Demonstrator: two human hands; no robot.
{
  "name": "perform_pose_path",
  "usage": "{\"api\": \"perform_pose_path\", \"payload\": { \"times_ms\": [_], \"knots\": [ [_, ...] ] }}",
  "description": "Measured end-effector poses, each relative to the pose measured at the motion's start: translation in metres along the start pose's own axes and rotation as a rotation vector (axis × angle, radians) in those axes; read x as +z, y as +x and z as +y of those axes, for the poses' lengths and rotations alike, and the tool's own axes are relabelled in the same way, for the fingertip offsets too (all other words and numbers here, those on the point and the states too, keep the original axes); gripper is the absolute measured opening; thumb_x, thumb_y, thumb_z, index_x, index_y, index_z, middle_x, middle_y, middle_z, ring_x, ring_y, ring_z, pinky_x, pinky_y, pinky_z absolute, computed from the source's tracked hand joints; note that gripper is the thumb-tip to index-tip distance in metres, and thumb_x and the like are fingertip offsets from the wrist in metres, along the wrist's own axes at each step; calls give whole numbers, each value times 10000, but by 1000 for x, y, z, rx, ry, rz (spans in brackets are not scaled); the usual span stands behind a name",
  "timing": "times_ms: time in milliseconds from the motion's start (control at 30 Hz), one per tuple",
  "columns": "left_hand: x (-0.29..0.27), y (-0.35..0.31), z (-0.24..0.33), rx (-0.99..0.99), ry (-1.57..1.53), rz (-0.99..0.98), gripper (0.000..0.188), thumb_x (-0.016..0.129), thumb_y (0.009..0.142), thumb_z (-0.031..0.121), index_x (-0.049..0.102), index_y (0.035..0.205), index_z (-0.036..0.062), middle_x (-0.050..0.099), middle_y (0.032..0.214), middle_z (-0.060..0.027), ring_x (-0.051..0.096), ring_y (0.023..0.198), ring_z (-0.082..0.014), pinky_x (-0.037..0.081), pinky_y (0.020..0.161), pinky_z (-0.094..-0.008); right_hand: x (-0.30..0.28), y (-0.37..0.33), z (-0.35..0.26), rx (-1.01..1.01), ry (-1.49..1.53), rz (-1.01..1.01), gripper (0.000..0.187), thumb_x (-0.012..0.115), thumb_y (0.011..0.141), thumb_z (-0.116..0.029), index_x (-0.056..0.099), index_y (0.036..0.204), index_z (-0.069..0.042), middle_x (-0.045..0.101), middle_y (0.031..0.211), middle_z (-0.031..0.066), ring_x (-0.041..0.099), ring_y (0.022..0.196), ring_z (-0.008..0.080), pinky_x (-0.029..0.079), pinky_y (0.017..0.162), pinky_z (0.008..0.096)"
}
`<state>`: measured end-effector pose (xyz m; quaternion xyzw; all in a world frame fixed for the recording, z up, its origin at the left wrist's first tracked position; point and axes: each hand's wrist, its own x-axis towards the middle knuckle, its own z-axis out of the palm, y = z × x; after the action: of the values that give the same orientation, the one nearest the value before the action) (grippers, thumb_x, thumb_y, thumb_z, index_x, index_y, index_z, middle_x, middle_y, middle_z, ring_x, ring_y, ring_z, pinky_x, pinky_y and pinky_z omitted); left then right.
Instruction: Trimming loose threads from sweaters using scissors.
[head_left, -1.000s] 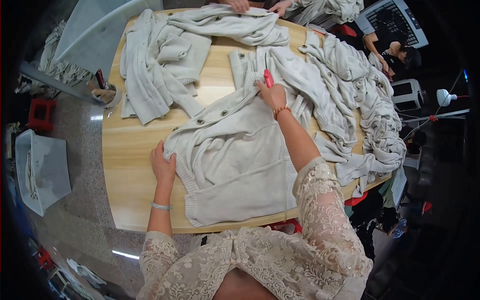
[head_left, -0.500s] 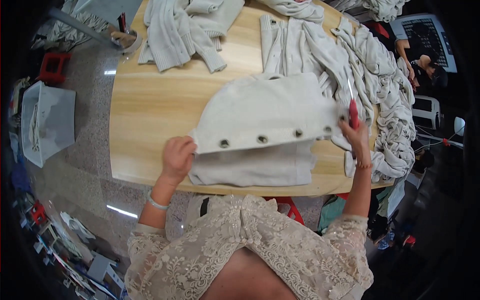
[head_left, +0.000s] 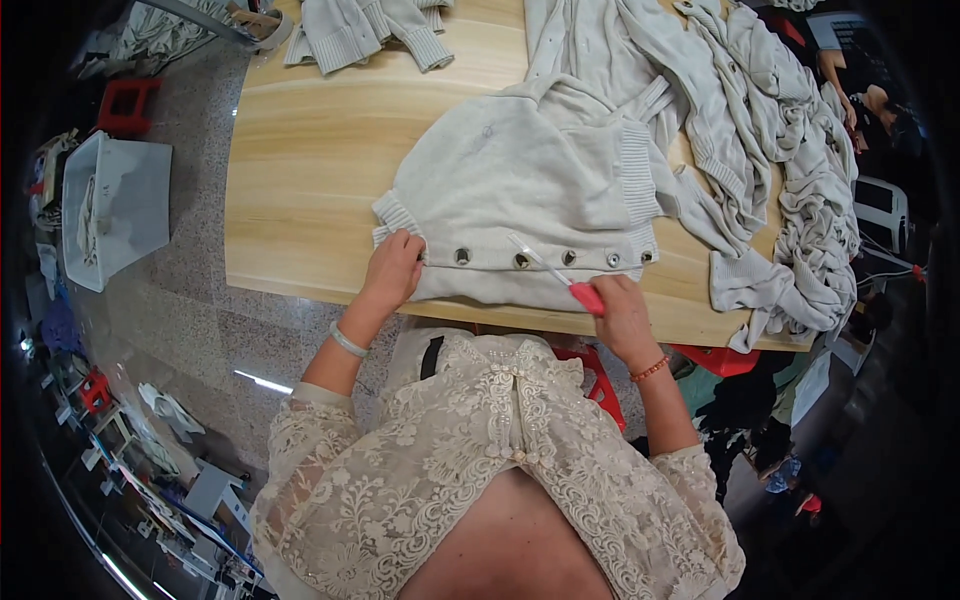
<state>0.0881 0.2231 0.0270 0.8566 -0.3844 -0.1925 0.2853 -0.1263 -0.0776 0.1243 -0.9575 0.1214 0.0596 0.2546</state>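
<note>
A light grey knitted cardigan [head_left: 510,170] lies spread before me, its band of several dark round buttons [head_left: 521,260] running along the near side. My left hand [head_left: 398,268] is closed on the cardigan's near left end, beside a ribbed edge [head_left: 396,215]. In my closed right hand [head_left: 622,312] is a red-handled tool [head_left: 587,298] with a slim, pale, pointed blade; its exact kind is unclear. The blade points far left across the button band. The hand's fingers are at the cardigan's near edge, and whether they also grip the cloth is hidden.
More grey knitwear [head_left: 700,120] is heaped along the right side of the wooden table [head_left: 300,190], and another garment [head_left: 350,35] lies at the far left. On the floor at left stand a white bin [head_left: 120,210] and a red stool [head_left: 128,105]. Another person [head_left: 885,115] sits at far right.
The cardigan's button band now lies flatter and nearer the table edge. My right hand came down and left, and the tool's blade swung from pointing away to pointing far left.
</note>
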Motion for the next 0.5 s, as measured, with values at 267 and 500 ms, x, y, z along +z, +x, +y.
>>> {"api": "perform_pose_path", "payload": {
  "times_ms": [267, 500],
  "knots": [
    [3, 0, -22, -201, -361, -86, 138, 618, 699, -51, 566, 808, 17, 531, 771, -92, 534, 697, -233, 457, 634, -333, 52, 36, -50, -4, 85, -501, 214, 645, 816, -257, 608, 906, -67, 645, 746, 175, 631, 737, 377, 490, 663, 482],
    [-3, -2, -16, -154, -182, 10, 244, 678, 691, 9, 612, 921, 59, 574, 873, -54, 538, 816, -239, 453, 713, -346, 45, 36, -49, 43, 136, -447, 254, 653, 825, -314, 608, 895, -74, 643, 749, 179, 628, 737, 378, 488, 660, 479]
  ]
}}
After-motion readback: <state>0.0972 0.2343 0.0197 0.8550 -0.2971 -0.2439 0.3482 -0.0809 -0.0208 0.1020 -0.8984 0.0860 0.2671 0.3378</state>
